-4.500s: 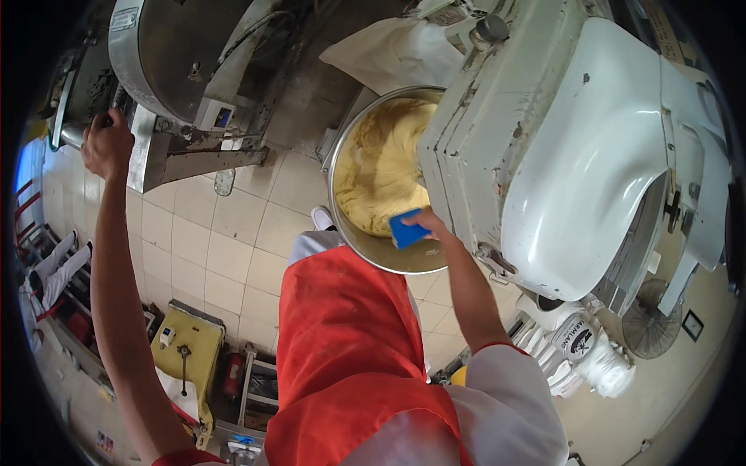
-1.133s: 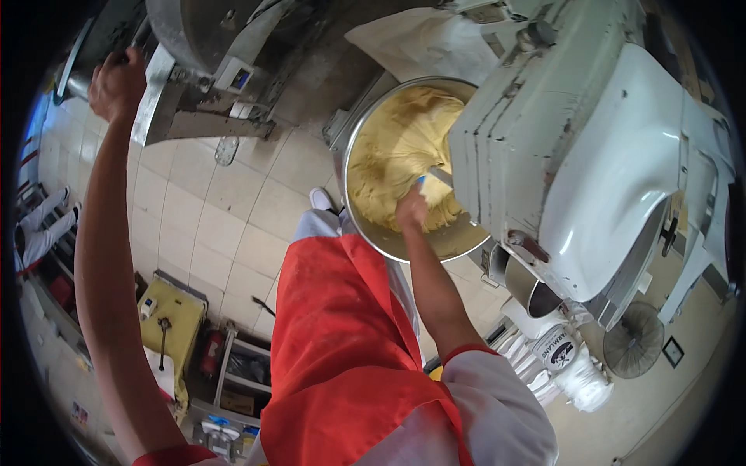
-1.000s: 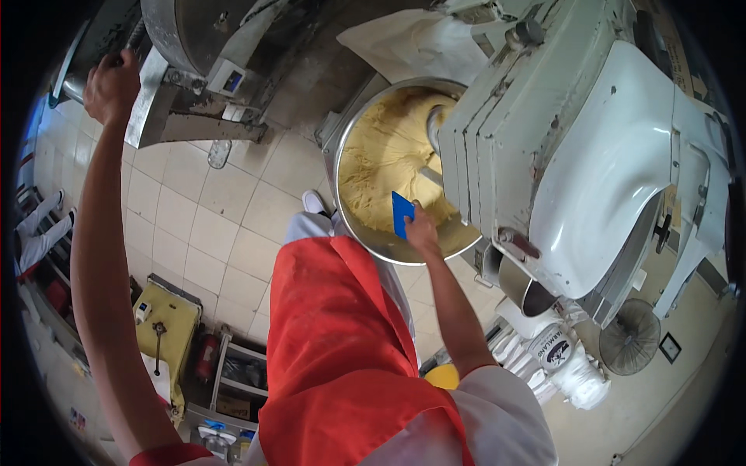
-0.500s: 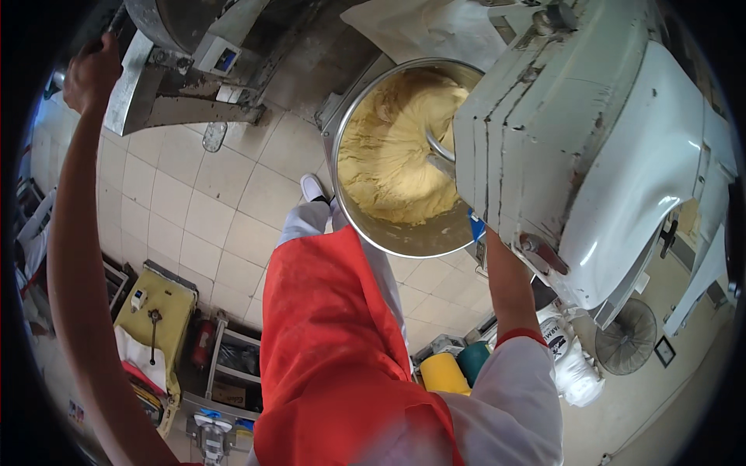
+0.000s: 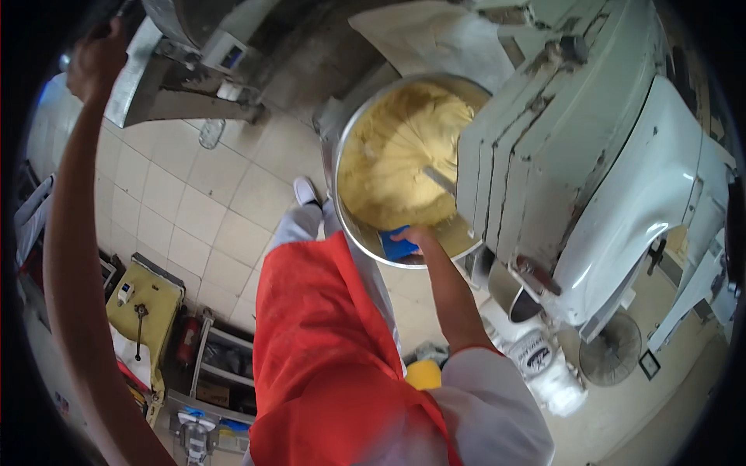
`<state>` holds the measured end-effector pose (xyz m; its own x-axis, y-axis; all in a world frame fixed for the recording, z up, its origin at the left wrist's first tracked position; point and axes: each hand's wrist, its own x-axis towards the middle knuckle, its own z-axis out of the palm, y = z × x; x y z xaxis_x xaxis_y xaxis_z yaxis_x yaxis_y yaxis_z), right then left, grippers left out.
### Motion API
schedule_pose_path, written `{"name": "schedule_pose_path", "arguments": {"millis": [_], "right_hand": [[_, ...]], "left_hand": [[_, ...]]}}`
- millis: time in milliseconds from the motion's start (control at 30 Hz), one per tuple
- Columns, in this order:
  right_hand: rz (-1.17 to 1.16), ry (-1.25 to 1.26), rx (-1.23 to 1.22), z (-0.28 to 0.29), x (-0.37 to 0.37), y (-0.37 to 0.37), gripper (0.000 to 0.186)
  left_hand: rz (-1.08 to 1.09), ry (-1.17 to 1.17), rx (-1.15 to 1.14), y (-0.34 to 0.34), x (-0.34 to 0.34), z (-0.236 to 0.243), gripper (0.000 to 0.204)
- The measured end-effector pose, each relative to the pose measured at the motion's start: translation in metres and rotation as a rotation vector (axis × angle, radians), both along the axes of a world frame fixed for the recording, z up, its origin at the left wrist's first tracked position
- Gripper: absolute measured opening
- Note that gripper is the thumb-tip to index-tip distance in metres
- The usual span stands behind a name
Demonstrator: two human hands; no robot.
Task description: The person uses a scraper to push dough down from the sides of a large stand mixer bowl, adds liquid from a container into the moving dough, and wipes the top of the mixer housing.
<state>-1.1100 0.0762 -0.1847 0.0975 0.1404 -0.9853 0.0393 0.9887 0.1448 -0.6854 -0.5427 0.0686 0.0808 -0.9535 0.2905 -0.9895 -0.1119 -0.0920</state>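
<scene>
A large steel mixing bowl (image 5: 342, 203) holds yellow dough (image 5: 404, 167), with the mixer's metal hook (image 5: 440, 181) sunk in it. My right hand (image 5: 418, 238) reaches over the bowl's near side, its fingers closed on a blue dough scraper (image 5: 396, 245). The scraper lies against the inside wall by the near rim. Far out to the left, my left hand (image 5: 98, 64) is raised and closed round what looks like a dark rod beside another machine (image 5: 159, 101). That grip is dim and partly hidden.
The pale mixer head (image 5: 536, 147) overhangs the bowl's right side. White sacks (image 5: 540, 369), a round fan (image 5: 611, 349) and a yellow container (image 5: 423, 375) stand at lower right. A yellow-topped table (image 5: 144, 299) and a red fire extinguisher (image 5: 189, 342) are at lower left.
My right hand has come left from beside the mixer head to the bowl's near rim, bringing the blue scraper. The dough has turned. The left hand stays at its place.
</scene>
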Motion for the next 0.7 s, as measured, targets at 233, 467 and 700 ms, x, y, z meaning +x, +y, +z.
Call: {"name": "schedule_pose_path", "arguments": {"millis": [233, 467, 700], "right_hand": [[0.488, 0.187, -0.077, 0.053, -0.064, -0.048, 0.047], [0.155, 0.049, 0.017, 0.030, 0.022, -0.083, 0.044], [0.335, 0.165, -0.201, 0.042, 0.036, -0.054, 0.054]], "left_hand": [[0.040, -0.011, -0.037, 0.004, -0.001, 0.005, 0.047], [0.058, -0.010, 0.008, 0.004, -0.003, 0.004, 0.047], [0.071, -0.025, 0.025, 0.013, 0.002, 0.002, 0.046]]}}
